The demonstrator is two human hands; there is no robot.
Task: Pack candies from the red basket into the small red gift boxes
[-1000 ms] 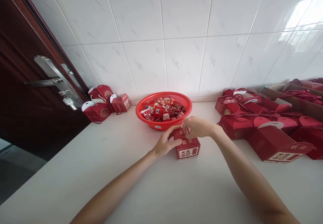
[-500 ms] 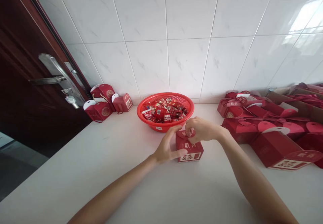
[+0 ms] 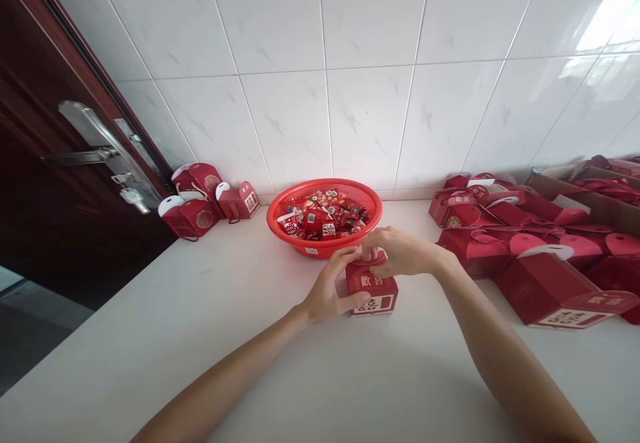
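Before basket [image 3: 299, 245]: red box [image 3: 371, 282] | left grip [image 3: 323, 298] wide, clasping edges | right grip [image 3: 404, 252] curled atop, hold unclear (roomy nearside table [image 3: 320, 390])

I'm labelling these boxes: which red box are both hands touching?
The box in front of the basket: left hand around its left end, right hand at its top. The left boxes and right boxes are untouched.

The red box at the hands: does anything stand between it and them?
Nothing visible does: the left hand has its thumb on the red box; the right hand is at its top. The basket stands behind.
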